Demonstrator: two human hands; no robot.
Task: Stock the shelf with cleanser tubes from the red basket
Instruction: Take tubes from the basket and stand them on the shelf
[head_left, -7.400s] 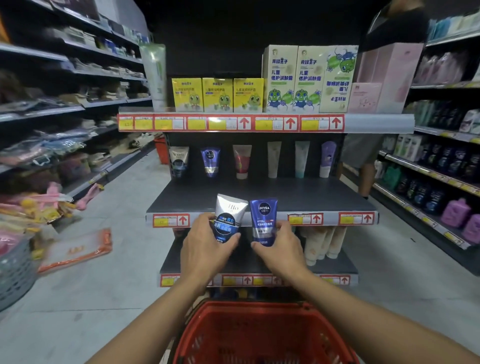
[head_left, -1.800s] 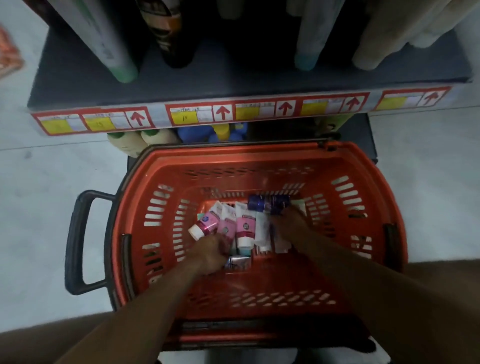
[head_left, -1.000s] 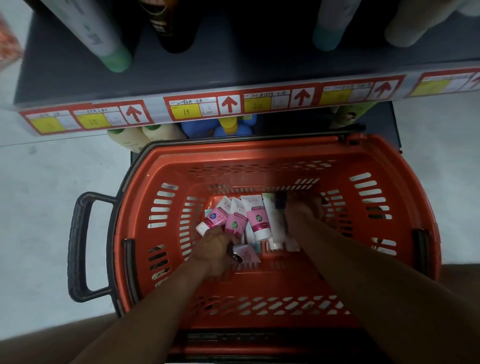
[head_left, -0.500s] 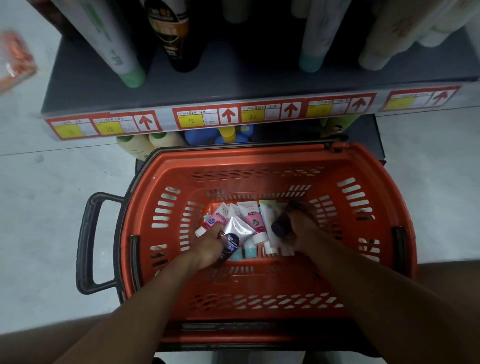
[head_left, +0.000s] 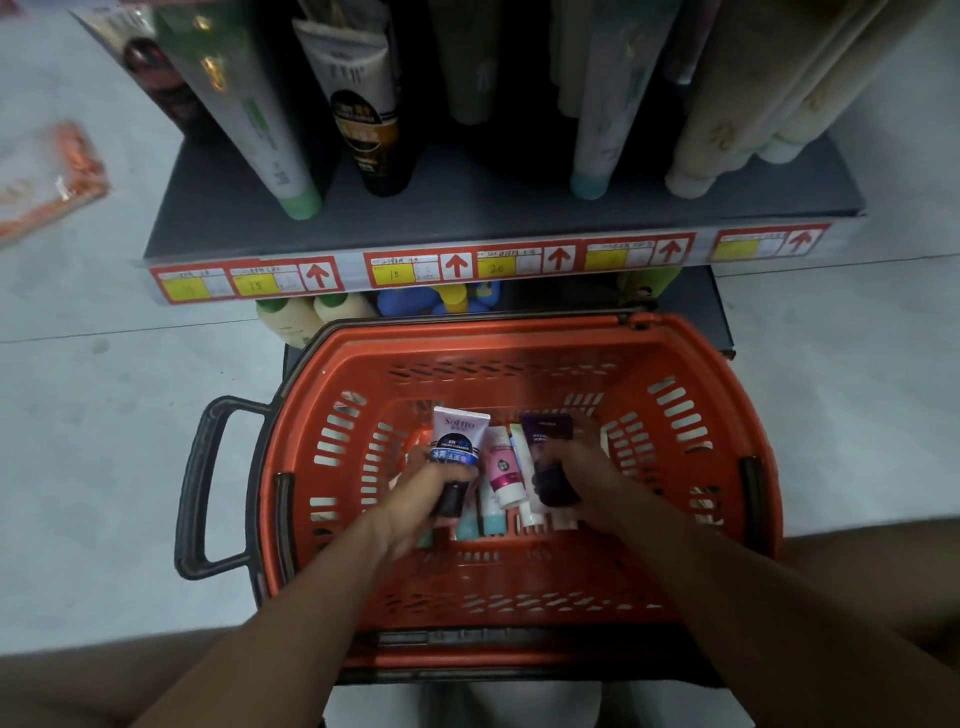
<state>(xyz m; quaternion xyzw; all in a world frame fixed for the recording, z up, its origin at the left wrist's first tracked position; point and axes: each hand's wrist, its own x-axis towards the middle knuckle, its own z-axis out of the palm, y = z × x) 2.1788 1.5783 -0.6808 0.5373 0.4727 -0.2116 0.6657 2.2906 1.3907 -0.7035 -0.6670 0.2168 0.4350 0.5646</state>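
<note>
Both hands loaded in the red basket (head_left: 727, 415)

Your left hand (head_left: 415, 499) grips the white tube (head_left: 457, 441), your right hand (head_left: 576, 467) the purple tube (head_left: 545, 441); lift straight up.

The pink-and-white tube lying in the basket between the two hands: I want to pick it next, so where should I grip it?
Judging by its pose, pinch the pink-and-white tube across its flat mid-body, coming straight down from above. It lies flat in the red basket, white cap toward you, with the left hand and right hand close on either side.
</note>
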